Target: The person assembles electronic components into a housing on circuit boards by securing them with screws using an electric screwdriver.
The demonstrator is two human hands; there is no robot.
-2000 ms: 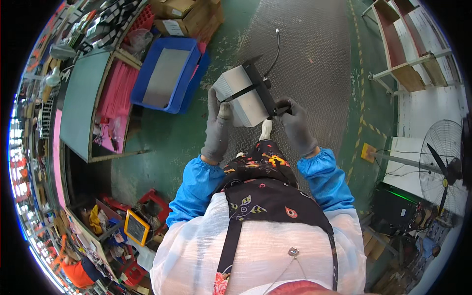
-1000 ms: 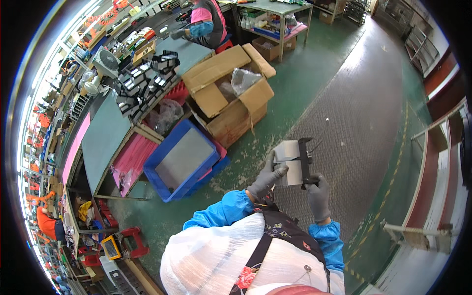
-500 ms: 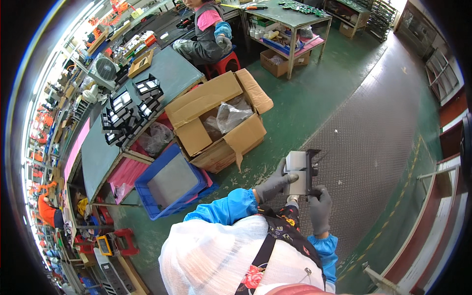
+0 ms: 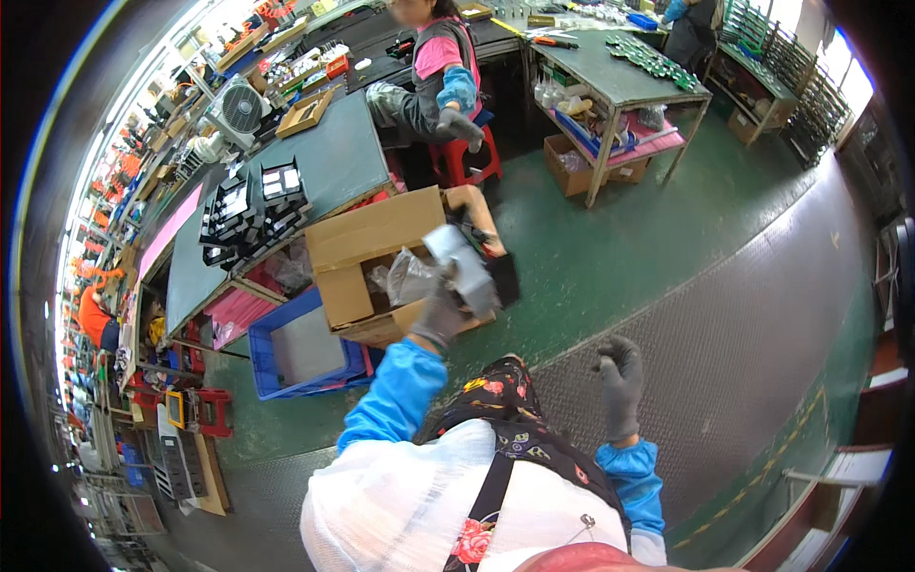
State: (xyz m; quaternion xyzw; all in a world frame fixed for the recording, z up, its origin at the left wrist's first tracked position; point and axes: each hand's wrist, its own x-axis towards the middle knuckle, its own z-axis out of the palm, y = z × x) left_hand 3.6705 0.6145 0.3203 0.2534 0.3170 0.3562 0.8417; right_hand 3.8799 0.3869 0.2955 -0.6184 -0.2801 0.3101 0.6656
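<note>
Gripped in my grey-gloved left hand [image 4: 440, 315] is a white-and-black rectangular part [image 4: 464, 270], smeared by motion. It is in front of the open cardboard box [image 4: 372, 227], covering its right side; I cannot tell whether it touches the box. Clear plastic bags [image 4: 412, 278] lie inside the box. Off to the right, over the metal walkway, my gloved right hand [image 4: 621, 386] is raised with loosely bent fingers, slightly apart, and holds nothing. Several black frames with white panels [image 4: 253, 212] are piled on the green-topped bench at the left.
A blue plastic crate [image 4: 303, 348] stands beside the box. A co-worker [image 4: 440, 81] sits on a red stool [image 4: 472, 157] beyond it. At the back right is a green-topped table [image 4: 620, 81] with circuit boards. Patterned metal plate [image 4: 734, 315] covers the floor at right.
My left hand has carried the white-and-black part left and forward to the cardboard box. My right hand has come away from it. The view has turned, and the co-worker's arm has moved.
</note>
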